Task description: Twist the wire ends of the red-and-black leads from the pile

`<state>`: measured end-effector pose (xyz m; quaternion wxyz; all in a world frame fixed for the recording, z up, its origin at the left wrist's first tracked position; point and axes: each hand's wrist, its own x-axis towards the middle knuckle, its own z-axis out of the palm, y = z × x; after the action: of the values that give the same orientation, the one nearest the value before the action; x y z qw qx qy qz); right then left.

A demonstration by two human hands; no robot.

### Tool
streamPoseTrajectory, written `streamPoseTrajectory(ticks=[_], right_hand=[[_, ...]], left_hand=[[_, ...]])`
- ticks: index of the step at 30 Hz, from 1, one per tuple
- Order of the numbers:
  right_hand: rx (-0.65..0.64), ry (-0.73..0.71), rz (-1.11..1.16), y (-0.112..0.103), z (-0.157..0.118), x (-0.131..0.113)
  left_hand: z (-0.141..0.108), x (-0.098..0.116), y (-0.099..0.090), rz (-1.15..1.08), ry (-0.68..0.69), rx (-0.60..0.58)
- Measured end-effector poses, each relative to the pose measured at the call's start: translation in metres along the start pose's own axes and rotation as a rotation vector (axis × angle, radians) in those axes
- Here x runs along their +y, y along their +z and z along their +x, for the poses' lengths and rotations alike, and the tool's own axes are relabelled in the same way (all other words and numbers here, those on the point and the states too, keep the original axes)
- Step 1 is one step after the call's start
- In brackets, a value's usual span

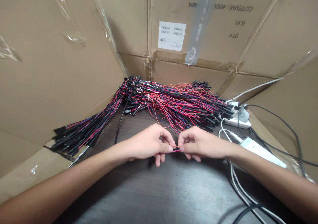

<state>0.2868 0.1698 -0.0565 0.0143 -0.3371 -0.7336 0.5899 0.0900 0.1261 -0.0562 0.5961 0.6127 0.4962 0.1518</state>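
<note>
My left hand and my right hand meet over the middle of the dark table, each with thumb and forefinger pinched. Between the two pinches runs a short stretch of thin red and dark wires. The fingers cover the rest of that piece, so its ends are hidden. Just behind my hands lies a big heap of wire harnesses, with red, blue and orange wires, black sleeves and black connectors. A further bundle of harnesses spreads toward the left edge of the table.
Cardboard walls enclose the table at left, back and right. At right are a white power strip and a white adapter box. White and black cables trail down beside my right forearm. A black cable lies left of centre.
</note>
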Motion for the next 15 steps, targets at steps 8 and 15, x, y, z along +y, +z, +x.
streamPoseTrajectory(ticks=[8, 15], right_hand=[[-0.002, -0.007, -0.05, 0.0002, -0.0006, 0.002], [0.031, -0.026, -0.086, -0.0017, 0.0009, 0.0034]], left_hand=[[0.0001, -0.0041, -0.0027, 0.055, -0.012, -0.027], [0.0015, -0.001, 0.0031, 0.038, -0.034, -0.002]])
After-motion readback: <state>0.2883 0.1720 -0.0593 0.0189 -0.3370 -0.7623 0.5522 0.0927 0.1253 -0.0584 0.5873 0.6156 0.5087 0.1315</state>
